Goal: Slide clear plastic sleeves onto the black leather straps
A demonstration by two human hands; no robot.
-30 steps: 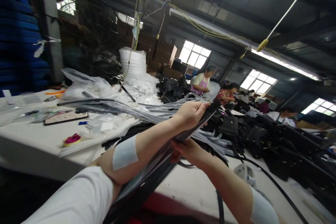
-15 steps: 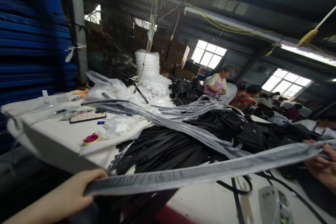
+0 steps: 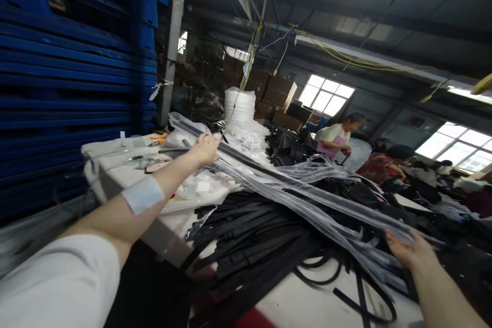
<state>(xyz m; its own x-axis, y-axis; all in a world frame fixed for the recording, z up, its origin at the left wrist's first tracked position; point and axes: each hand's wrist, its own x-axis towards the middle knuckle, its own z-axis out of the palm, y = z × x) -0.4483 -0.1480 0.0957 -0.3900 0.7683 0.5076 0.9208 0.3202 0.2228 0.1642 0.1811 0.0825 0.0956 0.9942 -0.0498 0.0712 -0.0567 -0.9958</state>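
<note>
Lengthwise, a long black strip in clear plastic [image 3: 307, 188] runs from the left hand [image 3: 206, 149], grip closed around it, to the right hand [image 3: 412, 250], fingers loosely open; straightening seems in hand, calling for level guidance.

We see stacked blue pallets [image 3: 77, 74] beside a grey post [image 3: 175, 36], brown boxes [image 3: 282, 93] behind a white roll [image 3: 246, 105], and a co-worker [image 3: 335, 133] in a purple apron [image 3: 328, 150].
</note>
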